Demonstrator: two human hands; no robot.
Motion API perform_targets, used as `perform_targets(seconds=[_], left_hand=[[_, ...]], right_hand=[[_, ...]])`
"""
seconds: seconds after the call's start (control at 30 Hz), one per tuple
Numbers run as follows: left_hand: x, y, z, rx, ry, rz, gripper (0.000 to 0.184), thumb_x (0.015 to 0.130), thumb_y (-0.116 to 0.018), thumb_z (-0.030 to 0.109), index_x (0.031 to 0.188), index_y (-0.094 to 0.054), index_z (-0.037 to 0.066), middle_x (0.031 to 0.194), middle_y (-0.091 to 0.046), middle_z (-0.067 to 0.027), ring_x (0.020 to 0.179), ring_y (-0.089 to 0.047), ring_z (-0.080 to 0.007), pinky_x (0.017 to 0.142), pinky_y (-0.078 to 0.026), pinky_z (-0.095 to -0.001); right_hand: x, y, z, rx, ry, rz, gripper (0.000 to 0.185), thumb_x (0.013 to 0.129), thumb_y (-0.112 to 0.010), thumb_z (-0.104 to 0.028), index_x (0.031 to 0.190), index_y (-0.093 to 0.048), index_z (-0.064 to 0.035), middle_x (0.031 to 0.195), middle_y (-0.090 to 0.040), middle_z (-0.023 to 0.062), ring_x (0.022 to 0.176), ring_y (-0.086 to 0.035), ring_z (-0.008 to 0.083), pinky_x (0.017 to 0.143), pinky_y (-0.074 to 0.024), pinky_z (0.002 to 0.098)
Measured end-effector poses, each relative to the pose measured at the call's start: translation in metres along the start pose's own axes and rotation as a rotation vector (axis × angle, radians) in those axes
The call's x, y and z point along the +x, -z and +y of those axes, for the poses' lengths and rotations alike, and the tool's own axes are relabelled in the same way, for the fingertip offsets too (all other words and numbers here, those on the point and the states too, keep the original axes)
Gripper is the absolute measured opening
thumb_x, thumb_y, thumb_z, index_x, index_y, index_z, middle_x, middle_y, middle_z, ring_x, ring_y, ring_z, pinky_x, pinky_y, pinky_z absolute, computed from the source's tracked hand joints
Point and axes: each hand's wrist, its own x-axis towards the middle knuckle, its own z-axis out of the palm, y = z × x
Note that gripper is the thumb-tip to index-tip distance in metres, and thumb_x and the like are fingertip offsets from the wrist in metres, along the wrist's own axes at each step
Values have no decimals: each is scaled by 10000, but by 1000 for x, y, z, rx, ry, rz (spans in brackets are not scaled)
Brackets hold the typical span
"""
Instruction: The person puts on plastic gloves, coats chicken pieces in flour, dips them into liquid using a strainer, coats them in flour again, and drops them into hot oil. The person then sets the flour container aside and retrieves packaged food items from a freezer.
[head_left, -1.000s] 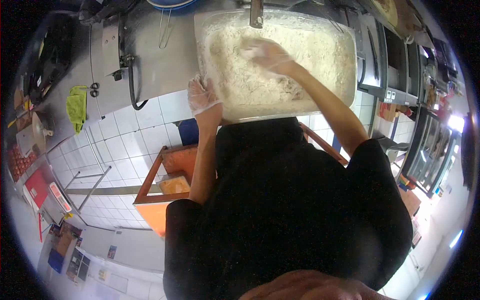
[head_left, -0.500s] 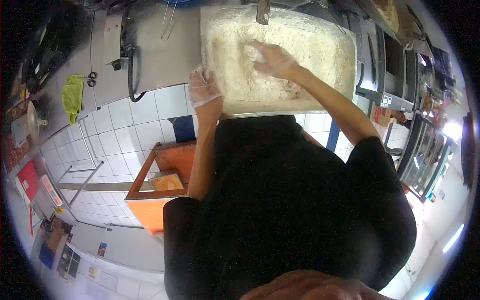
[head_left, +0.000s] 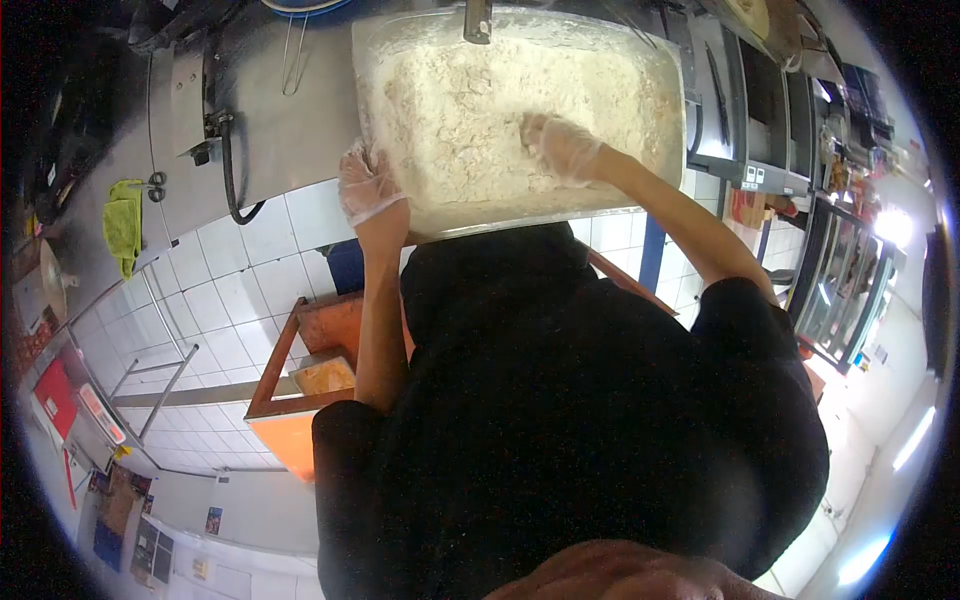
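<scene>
Steel counter point(head_left: 270, 130) bears a green cloth point(head_left: 123, 225); next, my left hand point(head_left: 372, 195) lies at the left edge of the tub point(head_left: 520, 214), whether clasping it I can't tell. Pale powder point(head_left: 440, 120) spreads lengthwise left to right, directly under my nearer right hand point(head_left: 565, 150), back upward, fingers bent leftward, their hold unclear.

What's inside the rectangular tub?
Pale, clumpy, flour-like powder spreads across the rectangular tub, and the gloved right hand reaches into it. The bottom and anything buried in the powder are hidden.
</scene>
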Motion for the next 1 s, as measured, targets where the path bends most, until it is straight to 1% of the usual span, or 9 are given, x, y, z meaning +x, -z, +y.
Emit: perform_targets(seconds=[0.1, 0.23, 0.33, 0.53, 0.63, 0.7, 0.8, 0.93, 1.0], left_hand=[[0, -2, -3, -62, 99, -22, 297, 950, -590, 128, 1197, -655, -24, 1146, -634, -295, 1082, -584, -479, 956, -454, -522], [-6, -4, -10, 31, 57, -83, 350, 935, -595, 134, 1248, -662, -8, 1206, -626, -296, 1154, -557, -478, 988, -439, -534], [-8, -7, -15, 60, 20, -67, 350, 949, -581, 147, 1249, -659, -16, 1230, -622, -291, 1171, -549, -472, 1001, -433, -533], [-1, -2, -3, -181, 209, -108, 351, 968, -584, 177, 1276, -665, 31, 1284, -614, -286, 1200, -545, -472, 1054, -409, -526], [-4, -4, -12, 18, 52, -67, 330, 963, -599, 170, 1243, -665, 6, 1243, -626, -279, 1165, -558, -468, 1027, -421, -527], [-9, -3, -12, 97, -17, -16, 315, 956, -611, 159, 1222, -670, 0, 1228, -629, -276, 1146, -563, -467, 1009, -429, -529], [-6, -6, -8, 114, -28, -14, 317, 942, -628, 144, 1226, -680, 14, 1254, -620, -278, 1175, -555, -472, 1035, -423, -525], [-1, 2, -1, -14, 210, -138, 363, 921, -640, 127, 1270, -683, 38, 1337, -588, -295, 1251, -528, -477, 1105, -391, -512], [-9, -3, -18, 119, 86, -141, 370, 915, -645, 122, 1271, -680, 30, 1337, -585, -304, 1250, -528, -479, 1100, -398, -505]], right_hand=[[-20, 8, -18, 305, -279, 3, 491, 924, -618, -181, 1391, -551, -45, 1498, -449, 250, 1351, -493, 398, 1152, -427, 408], [-20, 13, -34, 444, -382, 93, 515, 821, -687, -123, 1315, -579, -29, 1373, -554, 242, 1339, -508, 402, 1047, -499, 456], [-15, 10, -23, 588, -449, -51, 514, 803, -689, -62, 1305, -584, -34, 1431, -503, 244, 1304, -535, 406, 1022, -522, 459], [-45, 10, 22, 630, -565, 87, 552, 844, -669, -85, 1379, -548, -27, 1403, -510, 215, 1127, -662, 331, 959, -568, 403], [-66, 24, 37, 695, -607, 423, 597, 843, -662, -108, 1418, -525, -20, 1429, -495, 224, 1172, -640, 294, 964, -562, 381], [-79, 39, 30, 1034, -661, 439, 563, 876, -653, -106, 1403, -516, 34, 1334, -538, 185, 931, -684, 244, 817, -576, 358], [-80, 25, 45, 920, -561, 704, 569, 889, -647, -102, 1415, -497, 54, 1252, -601, 181, 701, -696, 202, 703, -587, 333], [-96, 26, 52, 1049, -730, 605, 586, 896, -665, -153, 1451, -512, -44, 1167, -669, 160, 935, -670, 241, 856, -572, 328], [-106, 21, 53, 1139, -689, 552, 611, 889, -680, -200, 1447, -519, -10, 1396, -584, 199, 1253, -599, 288, 1032, -532, 350]])
